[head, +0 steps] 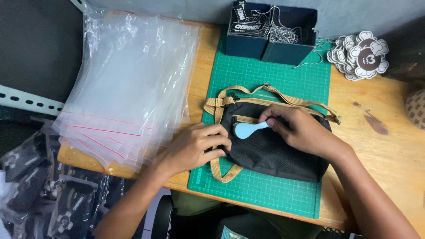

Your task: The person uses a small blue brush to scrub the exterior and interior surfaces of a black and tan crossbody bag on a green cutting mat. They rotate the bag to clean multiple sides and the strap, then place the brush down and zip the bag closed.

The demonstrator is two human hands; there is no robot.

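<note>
A black mesh pouch bag [270, 152] with tan straps [248, 92] lies on a green cutting mat [261, 73]. My left hand [197, 148] presses on the bag's left end, fingers curled over its edge. My right hand [296, 128] rests on top of the bag and pinches the stem of a small light-blue rubber tag [246, 129] near the bag's tan zipper.
A stack of clear zip bags [128, 84] lies on the wooden table [389, 150] at left. Two dark blue boxes [270, 33] with tags and ball chains stand at the back. A pile of white flower-shaped tags [361, 55] sits at the right. Packed black items [53, 194] lie lower left.
</note>
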